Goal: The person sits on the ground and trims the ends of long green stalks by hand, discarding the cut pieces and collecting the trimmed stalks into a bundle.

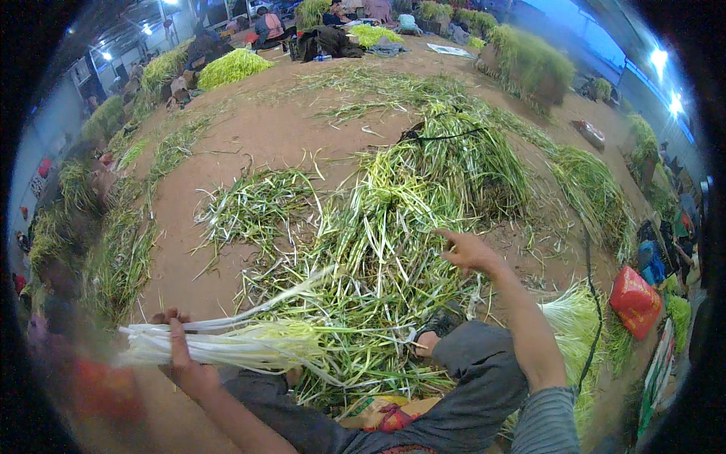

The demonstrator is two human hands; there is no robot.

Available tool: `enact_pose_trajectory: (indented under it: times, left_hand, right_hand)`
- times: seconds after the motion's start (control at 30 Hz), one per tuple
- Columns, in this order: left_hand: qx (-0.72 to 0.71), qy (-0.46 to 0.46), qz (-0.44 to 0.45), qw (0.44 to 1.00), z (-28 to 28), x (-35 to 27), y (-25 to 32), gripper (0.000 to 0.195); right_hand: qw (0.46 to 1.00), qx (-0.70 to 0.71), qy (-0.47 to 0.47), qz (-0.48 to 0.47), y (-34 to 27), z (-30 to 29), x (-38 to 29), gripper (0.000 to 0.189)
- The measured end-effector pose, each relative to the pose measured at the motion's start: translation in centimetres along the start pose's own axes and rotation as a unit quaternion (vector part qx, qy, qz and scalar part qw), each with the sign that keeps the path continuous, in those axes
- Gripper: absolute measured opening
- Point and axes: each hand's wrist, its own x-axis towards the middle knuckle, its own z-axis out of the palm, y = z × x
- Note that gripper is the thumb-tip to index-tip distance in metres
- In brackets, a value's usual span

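Note:
My left hand (pixel 190 363), at the lower left, is closed around a bundle of long white-stemmed leafy stalks (pixel 244 343). The pale ends stick out past my fingers to the left, and the yellow-green tips point right over my lap. One white stalk angles up and away from the bundle. My right hand (pixel 466 249) is above the big heap of loose green and yellow stalks (pixel 391 210), its index finger stretched out to the left and nothing seen in it. Whether that fingertip touches the stalks cannot be told.
A dark cord (pixel 448 136) crosses the heap's far part. Cleaned pale stalks (pixel 573 323) lie at my right, near a red plastic bag (pixel 635 302). Loose leaves (pixel 255 207) litter the brown ground. Farther off are more piles (pixel 235 68) and a seated person (pixel 269 28).

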Motion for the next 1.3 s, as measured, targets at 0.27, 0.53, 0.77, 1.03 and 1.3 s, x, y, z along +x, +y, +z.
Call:
enact_pose_trajectory:
  times: [0.27,0.53,0.77,1.03,1.3]
  left_hand:
    - [-0.01,-0.06,-0.025,0.998,1.0,-1.4,-0.4,0.027]
    - [0.056,-0.079,-0.04,0.995,0.3,-1.6,-0.8,0.05]
    - [0.05,-0.112,-0.053,0.991,1.2,-2.0,-0.9,0.045]
    - [0.068,-0.133,-0.072,0.986,2.9,-3.1,-1.0,0.033]
    - [0.061,-0.185,-0.08,0.977,4.4,-4.2,-0.7,0.031]
  right_hand:
    - [0.985,-0.032,-0.11,0.127,5.9,10.7,7.3,0.047]
    - [0.948,-0.096,-0.153,0.261,12.0,24.2,7.5,0.046]
    - [0.964,0.053,0.233,0.118,6.6,16.9,11.1,0.028]
    - [0.888,0.224,0.393,-0.086,-7.4,-5.4,9.9,0.028]
    - [0.942,0.021,0.334,-0.035,-5.5,-3.5,2.2,0.02]
